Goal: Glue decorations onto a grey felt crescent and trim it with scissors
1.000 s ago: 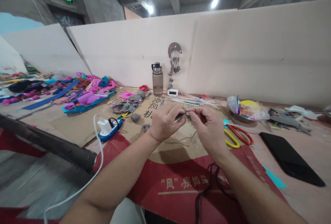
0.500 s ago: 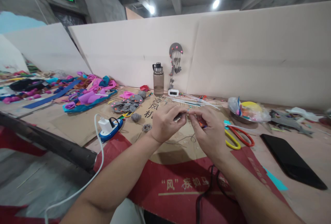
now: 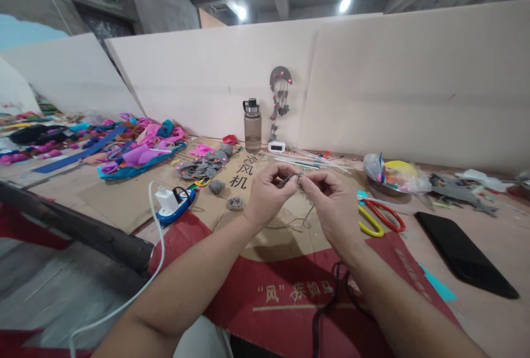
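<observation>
My left hand rolls round now, still pinching the small grey piece left of the scissors, giving me a fresh angle as my right hand pinches its edge.

The pinkish tabletop carries a red-and-brown cardboard sheet, with a black phone lying slantwise to its right. Farther back are a metal bowl and grey scraps beside it. Toward the back edge stand a tinted bottle and a small white display, while bright fabric lies heaped at the left
</observation>
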`<action>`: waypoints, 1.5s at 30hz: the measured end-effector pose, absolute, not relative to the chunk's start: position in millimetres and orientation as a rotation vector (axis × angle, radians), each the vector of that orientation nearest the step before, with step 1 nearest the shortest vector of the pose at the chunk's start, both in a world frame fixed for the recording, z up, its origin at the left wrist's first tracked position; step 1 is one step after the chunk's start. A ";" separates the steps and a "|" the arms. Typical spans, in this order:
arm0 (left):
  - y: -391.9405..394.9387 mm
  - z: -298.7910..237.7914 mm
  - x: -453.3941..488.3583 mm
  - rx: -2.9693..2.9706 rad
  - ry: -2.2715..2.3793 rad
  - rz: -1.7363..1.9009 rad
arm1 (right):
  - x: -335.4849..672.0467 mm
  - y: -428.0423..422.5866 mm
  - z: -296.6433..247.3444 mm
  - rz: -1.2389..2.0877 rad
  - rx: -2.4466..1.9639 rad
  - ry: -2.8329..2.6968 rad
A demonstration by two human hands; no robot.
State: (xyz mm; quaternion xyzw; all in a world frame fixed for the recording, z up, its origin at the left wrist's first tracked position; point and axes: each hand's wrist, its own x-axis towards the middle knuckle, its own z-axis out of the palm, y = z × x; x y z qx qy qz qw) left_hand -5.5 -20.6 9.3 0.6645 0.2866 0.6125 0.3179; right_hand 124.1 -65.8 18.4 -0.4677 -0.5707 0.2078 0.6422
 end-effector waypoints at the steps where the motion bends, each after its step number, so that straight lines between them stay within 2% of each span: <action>1: -21.0 9.5 -5.2 1.739 0.751 1.609 | 122.9 -64.1 17.7 0.534 -1.050 -1.256; 9: -22.3 11.1 -5.4 1.693 0.661 1.550 | 119.3 -57.9 19.2 0.851 -0.948 -1.077; 18: -18.9 13.6 -3.6 1.286 0.521 1.249 | 122.8 -59.1 16.3 0.737 -0.977 -1.203; 29: -8.1 17.9 -11.4 1.128 0.502 1.075 | 134.5 -62.0 22.7 0.529 -1.058 -1.447; 38: -8.0 17.9 -12.0 1.117 0.501 0.974 | 137.6 -60.5 23.9 0.543 -1.061 -1.431; 45: -5.3 20.3 -21.3 1.324 0.518 0.886 | 146.8 -57.0 25.2 0.662 -1.135 -1.530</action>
